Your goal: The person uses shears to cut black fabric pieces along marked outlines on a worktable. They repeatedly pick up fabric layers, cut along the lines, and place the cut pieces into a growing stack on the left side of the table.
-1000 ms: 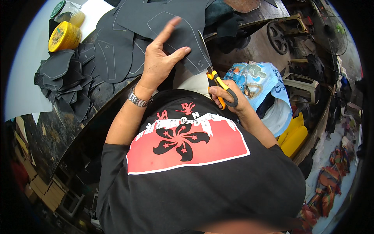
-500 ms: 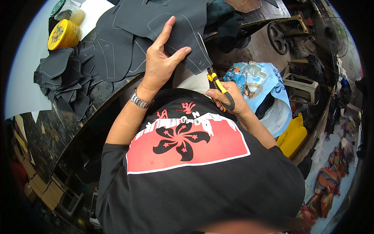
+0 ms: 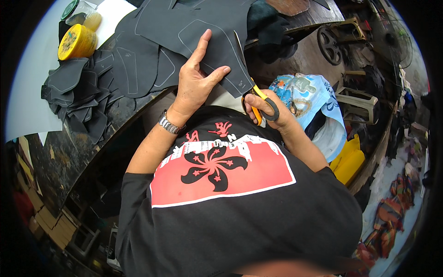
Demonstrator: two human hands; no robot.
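Observation:
My left hand (image 3: pixel 196 85) holds a dark grey sheet (image 3: pixel 184 23) with pale drawn outlines. Its forefinger and thumb stretch over the top; the other fingers are hidden. In my right hand (image 3: pixel 272 111) is a pair of scissors (image 3: pixel 261 96) with yellow and black handles. Thumb and fingers are in the handle loops, which stand apart. One long blade lies over the sheet's right edge, beside a drawn line; the other blade is out of sight under the sheet.
More outlined dark pieces (image 3: pixel 131 69) lie under the sheet, and a heap of cut pieces (image 3: pixel 76 87) sits at the left on the worn table (image 3: pixel 55 159). Behind it stand a yellow tub (image 3: pixel 78 42) and a jar (image 3: pixel 76 11). Light blue printed cloth (image 3: pixel 323 106) hangs at my right.
The scissors' handles have spread apart and more of the upper blade shows above the sheet. My left hand and the sheet have shifted slightly down and right.

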